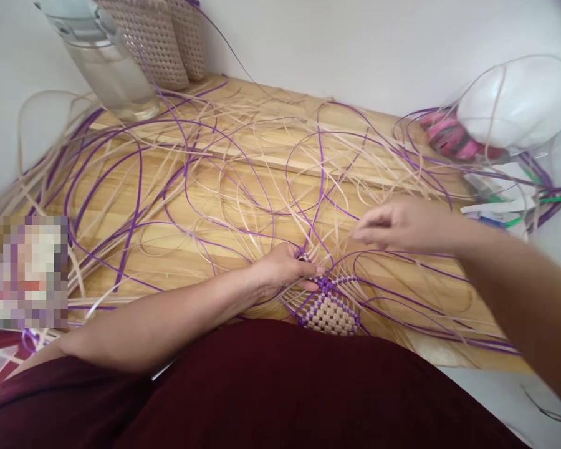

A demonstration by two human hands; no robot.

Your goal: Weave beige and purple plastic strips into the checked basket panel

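A small woven piece point(331, 313) in beige and purple strips lies at the table's near edge, against my body. My left hand point(285, 269) grips its upper left corner, thumb on top and fingers underneath. Loose beige and purple weaving strips point(321, 168) fan out from the piece across the wood. To the right and a little above it, my right hand point(387, 223) hovers over the strips with its fingers bent together. Whether a strip is pinched in those fingers is hidden by blur and the angle.
A clear water bottle point(115, 75) stands at the back left, before finished woven baskets point(161, 43). At right are a white rounded bag point(518, 103), a pink bundle point(449, 134) and white and green items point(500, 199). Tangled strips cover much of the wooden table point(201, 187).
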